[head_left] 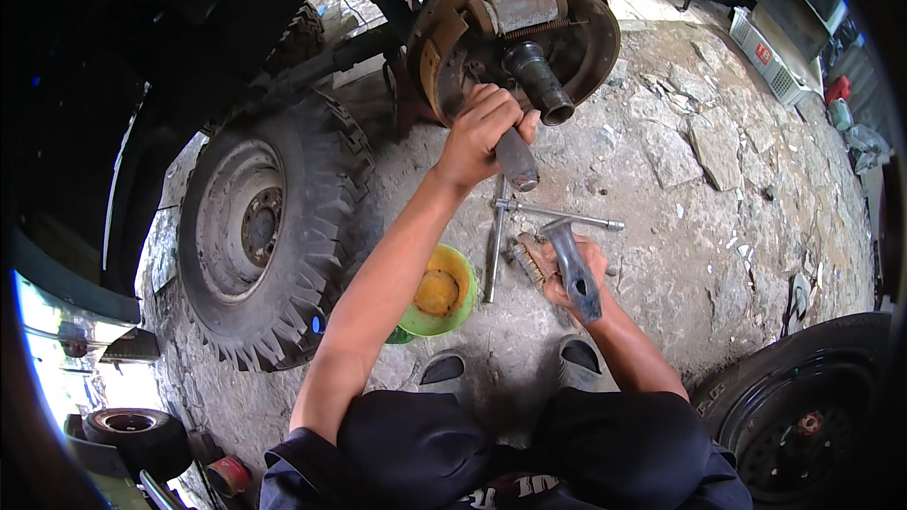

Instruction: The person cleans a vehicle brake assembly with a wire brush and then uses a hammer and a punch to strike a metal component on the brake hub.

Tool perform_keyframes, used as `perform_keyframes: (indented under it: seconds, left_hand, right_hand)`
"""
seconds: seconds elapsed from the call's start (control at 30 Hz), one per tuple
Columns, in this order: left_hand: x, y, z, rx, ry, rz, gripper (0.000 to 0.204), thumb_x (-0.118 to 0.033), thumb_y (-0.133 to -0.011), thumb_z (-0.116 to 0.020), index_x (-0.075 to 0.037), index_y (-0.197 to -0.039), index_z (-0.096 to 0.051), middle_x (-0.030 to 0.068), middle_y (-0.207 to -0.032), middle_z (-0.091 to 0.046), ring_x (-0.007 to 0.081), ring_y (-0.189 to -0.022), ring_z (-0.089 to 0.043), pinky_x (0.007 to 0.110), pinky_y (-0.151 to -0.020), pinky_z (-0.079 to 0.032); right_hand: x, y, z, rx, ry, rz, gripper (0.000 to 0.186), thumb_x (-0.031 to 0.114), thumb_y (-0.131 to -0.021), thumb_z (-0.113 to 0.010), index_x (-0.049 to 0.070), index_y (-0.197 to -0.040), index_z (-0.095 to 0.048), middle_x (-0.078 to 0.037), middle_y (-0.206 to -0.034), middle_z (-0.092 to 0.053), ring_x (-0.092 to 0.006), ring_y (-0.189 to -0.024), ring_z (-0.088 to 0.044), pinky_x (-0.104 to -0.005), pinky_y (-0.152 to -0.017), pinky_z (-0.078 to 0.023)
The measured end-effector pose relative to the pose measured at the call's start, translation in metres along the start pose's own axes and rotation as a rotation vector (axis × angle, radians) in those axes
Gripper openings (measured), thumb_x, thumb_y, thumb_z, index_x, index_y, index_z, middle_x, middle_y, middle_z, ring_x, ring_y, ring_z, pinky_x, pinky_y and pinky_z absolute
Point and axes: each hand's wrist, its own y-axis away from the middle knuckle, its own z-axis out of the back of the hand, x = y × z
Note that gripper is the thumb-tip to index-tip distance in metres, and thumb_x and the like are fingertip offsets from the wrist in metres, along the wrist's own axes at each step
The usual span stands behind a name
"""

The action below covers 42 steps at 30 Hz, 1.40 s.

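My left hand [480,137] is wrapped round a thick dark tool handle [518,162] in front of a rusty brake assembly [435,57], below and left of its protruding spindle [540,83]. The tool's far end is hidden. My right hand [584,260] grips a dark hammer-like metal tool [574,274] and a wooden-backed bristle brush [527,263], low over the ground. A cross-shaped wheel wrench [562,214] lies just beyond it. A green bucket [449,321] with yellowish-brown contents stands left of the wrench.
A large tyre with grey rim [222,227] stands at left under the dark vehicle body [113,57]. Another wheel [794,349] is at lower right, a small wheel [132,449] at lower left. Broken stone [710,151] covers the floor at right; a white plastic crate [784,85] sits beyond.
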Motion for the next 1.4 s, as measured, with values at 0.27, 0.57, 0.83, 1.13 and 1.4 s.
perform_keyframes:
  seconds: [0.27,0.57,0.83,1.13,1.4]
  left_hand:
    - [0.0,-0.002,0.0,0.012,-0.008,-0.025,0.021,0.006,-0.077,-0.068,-0.002,-0.069,-0.05,0.009,-0.066,-0.048,0.0249,-0.06,-0.049,0.035,-0.061,-0.041]
    - [0.0,0.001,-0.001,-0.015,0.02,0.021,0.023,-0.001,-0.08,-0.069,-0.004,-0.067,-0.049,0.0095,-0.065,-0.046,0.0273,-0.061,-0.047,0.037,-0.062,-0.039]
    - [-0.001,-0.001,-0.002,-0.013,0.023,0.039,0.024,-0.001,-0.081,-0.068,-0.003,-0.067,-0.049,0.0097,-0.065,-0.046,0.0277,-0.06,-0.047,0.037,-0.061,-0.039]
    - [0.0,-0.001,0.003,0.004,0.015,0.011,0.021,0.005,-0.077,-0.068,-0.002,-0.069,-0.051,0.0087,-0.065,-0.049,0.0241,-0.06,-0.049,0.034,-0.061,-0.04]
    - [0.001,0.0,0.003,0.003,-0.001,0.002,0.02,0.004,-0.078,-0.068,-0.002,-0.069,-0.051,0.0093,-0.066,-0.049,0.0247,-0.06,-0.049,0.034,-0.061,-0.04]
  right_hand:
    - [-0.011,0.006,0.003,-0.07,-0.175,0.108,0.024,-0.001,-0.075,-0.069,-0.005,-0.093,-0.053,-0.013,-0.069,-0.06,-0.0287,-0.054,-0.062,-0.0337,-0.049,-0.05]
    - [-0.003,-0.006,-0.001,-0.149,-0.322,0.137,0.022,0.008,-0.077,-0.071,-0.001,-0.091,-0.056,-0.013,-0.068,-0.06,-0.0278,-0.057,-0.063,-0.0341,-0.05,-0.048]
    - [-0.009,0.005,-0.001,-0.074,-0.11,0.122,0.035,0.013,-0.082,-0.07,-0.007,-0.106,-0.055,-0.014,-0.074,-0.063,-0.0292,-0.056,-0.064,-0.0355,-0.049,-0.05]
    - [0.007,-0.01,-0.001,-0.073,-0.081,0.053,0.024,0.002,-0.075,-0.069,-0.004,-0.093,-0.054,-0.016,-0.072,-0.063,-0.029,-0.054,-0.063,-0.0349,-0.048,-0.05]
    - [0.001,-0.004,-0.011,-0.091,-0.087,0.035,0.027,0.002,-0.074,-0.069,-0.006,-0.096,-0.055,-0.013,-0.07,-0.061,-0.0277,-0.052,-0.061,-0.034,-0.047,-0.049]
